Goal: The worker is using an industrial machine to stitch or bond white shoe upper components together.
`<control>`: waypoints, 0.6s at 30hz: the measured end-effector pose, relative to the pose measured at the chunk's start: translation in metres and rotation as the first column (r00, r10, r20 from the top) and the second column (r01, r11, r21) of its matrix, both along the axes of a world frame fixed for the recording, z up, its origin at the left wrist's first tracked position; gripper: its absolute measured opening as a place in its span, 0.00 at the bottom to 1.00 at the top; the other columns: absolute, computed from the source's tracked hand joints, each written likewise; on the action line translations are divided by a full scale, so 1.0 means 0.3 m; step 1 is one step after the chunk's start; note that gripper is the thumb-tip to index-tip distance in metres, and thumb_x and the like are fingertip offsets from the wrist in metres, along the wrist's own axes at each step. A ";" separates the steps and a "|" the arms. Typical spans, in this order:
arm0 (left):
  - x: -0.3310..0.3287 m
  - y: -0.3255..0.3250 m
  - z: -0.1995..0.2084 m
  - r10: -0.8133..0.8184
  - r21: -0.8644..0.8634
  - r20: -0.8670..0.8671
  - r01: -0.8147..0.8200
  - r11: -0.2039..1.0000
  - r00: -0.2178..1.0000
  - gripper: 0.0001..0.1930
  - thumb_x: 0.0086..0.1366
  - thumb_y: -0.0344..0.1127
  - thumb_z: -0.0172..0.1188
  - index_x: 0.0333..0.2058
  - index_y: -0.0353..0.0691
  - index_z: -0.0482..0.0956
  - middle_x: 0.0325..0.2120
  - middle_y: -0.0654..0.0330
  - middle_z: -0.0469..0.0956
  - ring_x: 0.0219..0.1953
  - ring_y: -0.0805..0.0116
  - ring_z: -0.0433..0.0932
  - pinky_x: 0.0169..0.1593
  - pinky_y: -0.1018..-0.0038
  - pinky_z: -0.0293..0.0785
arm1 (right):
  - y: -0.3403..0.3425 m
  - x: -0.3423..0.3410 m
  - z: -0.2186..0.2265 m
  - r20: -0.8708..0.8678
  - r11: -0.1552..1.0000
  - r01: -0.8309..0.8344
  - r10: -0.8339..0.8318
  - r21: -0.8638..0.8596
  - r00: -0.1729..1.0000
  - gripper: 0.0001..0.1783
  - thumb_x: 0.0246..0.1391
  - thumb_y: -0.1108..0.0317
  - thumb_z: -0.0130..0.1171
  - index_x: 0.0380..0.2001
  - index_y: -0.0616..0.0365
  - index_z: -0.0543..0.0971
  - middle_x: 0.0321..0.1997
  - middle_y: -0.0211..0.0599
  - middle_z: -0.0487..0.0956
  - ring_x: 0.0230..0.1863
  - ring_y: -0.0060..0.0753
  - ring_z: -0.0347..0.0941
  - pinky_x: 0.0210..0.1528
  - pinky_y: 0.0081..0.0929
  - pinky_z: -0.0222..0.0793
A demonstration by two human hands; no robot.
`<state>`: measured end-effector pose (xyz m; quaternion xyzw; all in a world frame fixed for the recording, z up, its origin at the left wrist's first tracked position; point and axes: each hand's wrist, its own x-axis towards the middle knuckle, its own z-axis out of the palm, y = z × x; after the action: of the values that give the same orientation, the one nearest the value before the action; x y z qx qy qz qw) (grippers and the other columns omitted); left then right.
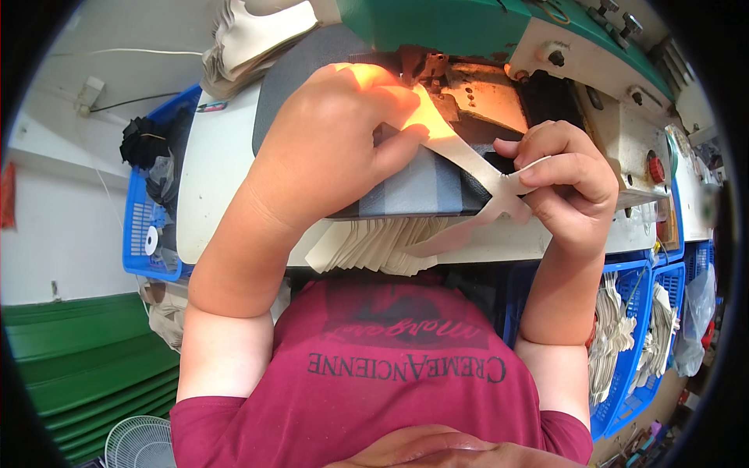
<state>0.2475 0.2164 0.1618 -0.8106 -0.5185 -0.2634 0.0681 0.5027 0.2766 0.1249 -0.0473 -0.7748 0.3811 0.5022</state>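
Note:
A cream cut piece of thin sheet material, perhaps leather (473, 161), runs from the working point of a green machine (445, 27) toward me. My left hand (359, 117) is closed at the piece's far end, right by the machine's small lit metal parts; its fingertips are partly hidden. Off to the right, my right hand (573, 183) pinches a narrow arm of the same piece between thumb and fingers. Another branch of the piece hangs down over the front edge of the padded grey-blue work surface (421, 183).
A fanned stack of cream pieces (374, 243) lies before my body; another pile (257, 39) sits at far left. Blue baskets (624, 343) with more pieces stand at right. A blue crate (156, 226) with black material is at left, above a fan (140, 443).

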 end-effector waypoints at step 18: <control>0.026 0.004 -0.021 0.123 -0.030 0.054 -0.121 0.992 0.991 0.15 0.55 0.38 0.70 0.38 0.35 0.84 0.31 0.54 0.84 0.38 0.58 0.82 0.42 0.67 0.78 | 0.005 0.012 -0.013 -0.038 0.995 0.003 -0.007 -0.103 0.999 0.16 0.40 0.90 0.51 0.32 0.66 0.82 0.35 0.42 0.76 0.40 0.33 0.76 0.57 0.43 0.79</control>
<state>0.2554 0.2177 0.1554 -0.7705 -0.5724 -0.2743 0.0588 0.5061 0.2780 0.1209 -0.0679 -0.7441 0.4200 0.5151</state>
